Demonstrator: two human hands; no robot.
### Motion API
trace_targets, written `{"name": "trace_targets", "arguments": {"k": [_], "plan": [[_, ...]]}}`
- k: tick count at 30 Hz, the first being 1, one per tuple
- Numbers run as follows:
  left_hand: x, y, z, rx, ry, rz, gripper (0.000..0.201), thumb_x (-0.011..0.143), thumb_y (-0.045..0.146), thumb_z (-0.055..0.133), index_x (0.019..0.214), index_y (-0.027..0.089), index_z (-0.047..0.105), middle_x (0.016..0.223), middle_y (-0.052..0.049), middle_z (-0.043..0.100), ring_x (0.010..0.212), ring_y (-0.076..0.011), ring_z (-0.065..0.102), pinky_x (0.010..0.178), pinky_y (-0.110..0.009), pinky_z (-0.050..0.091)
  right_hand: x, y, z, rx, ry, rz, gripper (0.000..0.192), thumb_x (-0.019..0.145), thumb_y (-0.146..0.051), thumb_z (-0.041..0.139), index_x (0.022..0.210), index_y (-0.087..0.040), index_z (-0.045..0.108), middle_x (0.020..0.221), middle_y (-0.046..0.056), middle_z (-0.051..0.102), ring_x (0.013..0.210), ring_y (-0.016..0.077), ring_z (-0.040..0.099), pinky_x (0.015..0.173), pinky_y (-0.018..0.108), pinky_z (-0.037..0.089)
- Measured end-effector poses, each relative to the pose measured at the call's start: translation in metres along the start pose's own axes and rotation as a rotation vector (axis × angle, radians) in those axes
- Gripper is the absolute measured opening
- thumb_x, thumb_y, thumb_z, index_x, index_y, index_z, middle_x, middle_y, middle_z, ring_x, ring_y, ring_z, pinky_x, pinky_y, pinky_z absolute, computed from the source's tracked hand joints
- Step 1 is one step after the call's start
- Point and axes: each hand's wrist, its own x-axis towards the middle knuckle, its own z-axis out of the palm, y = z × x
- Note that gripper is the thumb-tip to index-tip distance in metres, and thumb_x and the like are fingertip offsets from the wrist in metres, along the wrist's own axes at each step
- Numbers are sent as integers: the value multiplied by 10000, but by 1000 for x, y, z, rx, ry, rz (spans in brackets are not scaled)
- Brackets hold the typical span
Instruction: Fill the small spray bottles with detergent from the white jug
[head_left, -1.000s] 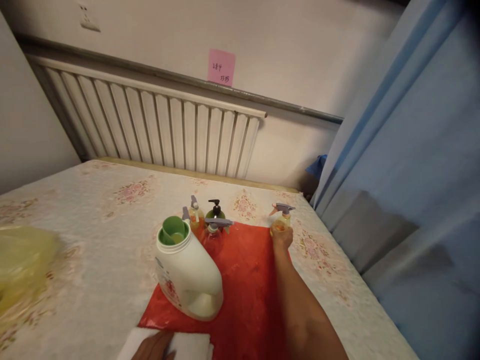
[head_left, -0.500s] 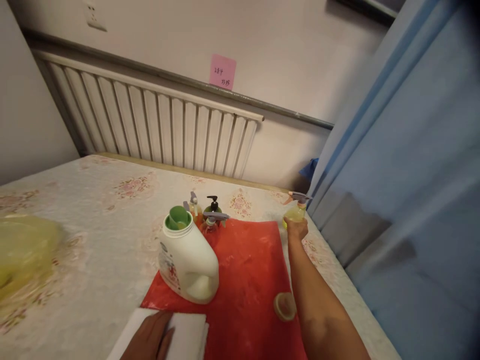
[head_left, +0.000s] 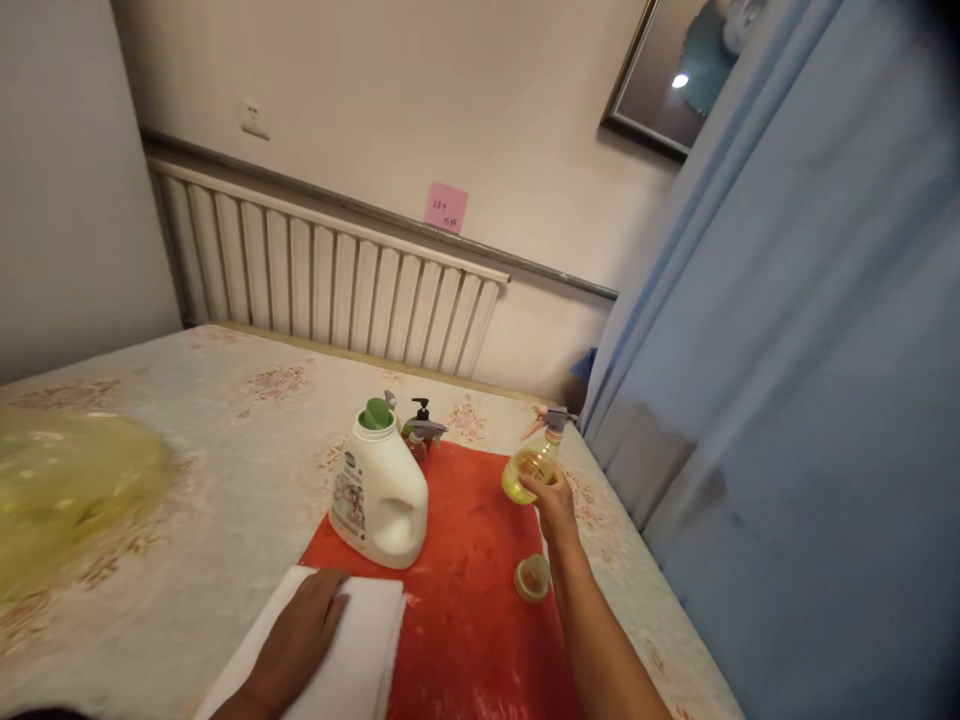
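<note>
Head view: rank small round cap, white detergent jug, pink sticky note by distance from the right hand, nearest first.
The right hand grips the yellow spray bottle.
1. Small round cap: on the red mat, just below the hand.
2. White detergent jug: to its left, at the mat's left edge.
3. Pink sticky note: on the far wall above the radiator.

Spray bottle and cloth

The spray bottle (head_left: 531, 468), round, clear, filled with yellow liquid and topped with a grey trigger head, is tilted above the red mat's far right edge. The folded white cloth (head_left: 337, 655) lies flat at the mat's near left corner.
</note>
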Motion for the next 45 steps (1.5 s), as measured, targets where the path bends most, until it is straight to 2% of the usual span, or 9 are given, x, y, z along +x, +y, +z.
{"name": "trace_targets", "arguments": {"k": [3, 7, 10, 14, 18, 26, 35, 40, 45], "plan": [[11, 43, -16, -212, -15, -135, 326, 879, 440, 507, 1024, 198, 670, 1045, -121, 751, 989, -315, 699, 923, -476, 533, -47, -6, 5, 76, -131, 39, 591, 559, -346, 862, 1092, -175, 672, 974, 62, 778, 884, 265, 734, 815, 380, 570], [30, 120, -42, -599, -136, -145, 334, 852, 450, 596, 1063, 201, 662, 1046, -107, 744, 1012, -287, 684, 938, -421, 517, -99, -10, 12, 237, -387, 136, 711, 505, -297, 904, 1159, -213, 638, 1087, 65, 758, 1013, 290, 706, 919, 423, 533], [42, 165, -62, -831, -177, -88, 441, 830, 420, 663, 1202, 186, 628, 1167, -135, 701, 1105, -281, 645, 965, -408, 496, -132, -16, 19, 234, -551, 173, 743, 490, -320, 930, 1169, -222, 643, 1093, 60, 751, 1027, 293, 693, 916, 410, 526], [44, 199, -84, -980, -355, 38, 560, 808, 361, 734, 1332, 238, 576, 1322, -115, 623, 1183, -275, 592, 982, -386, 475, -166, -24, 28, 251, -713, 195, 769, 497, -335, 934, 1201, -224, 645, 1112, 54, 737, 1021, 278, 681, 890, 371, 522], [36, 207, -88, -1049, -536, 62, 421, 798, 405, 751, 1161, 206, 677, 1014, -56, 687, 926, -215, 632, 813, -305, 492, -186, -29, 35, 175, -734, 187, 731, 485, -315, 930, 1158, -219, 661, 1049, 33, 729, 948, 252, 671, 826, 338, 526], [31, 212, -91, -1107, -345, -90, 452, 750, 470, 789, 1062, 164, 672, 889, -25, 665, 766, -154, 594, 693, -255, 453, -199, -36, 43, 138, -754, 215, 685, 492, -215, 883, 1136, -234, 651, 995, 3, 717, 911, 239, 662, 797, 328, 529], [35, 234, -132, -969, -180, 49, 309, 830, 402, 723, 1020, 162, 683, 869, -60, 699, 843, -199, 632, 720, -274, 486, -202, -32, 42, 167, -733, 246, 712, 489, -153, 848, 1169, -231, 652, 1031, 0, 728, 960, 251, 669, 835, 331, 531], [38, 232, -146, -942, -300, 141, 300, 828, 353, 732, 1053, 160, 686, 854, -41, 698, 741, -164, 625, 675, -269, 506, -203, -34, 40, 52, -708, 206, 736, 487, -127, 844, 1188, -250, 661, 1070, -4, 727, 1017, 271, 659, 887, 357, 525], [40, 227, -153, -996, -175, 102, 337, 842, 364, 727, 1111, 170, 667, 890, -46, 715, 735, -175, 673, 718, -292, 558, -204, -40, 43, 23, -703, 205, 741, 465, -126, 849, 1174, -246, 671, 1072, 5, 726, 1021, 283, 660, 898, 377, 527]]}}
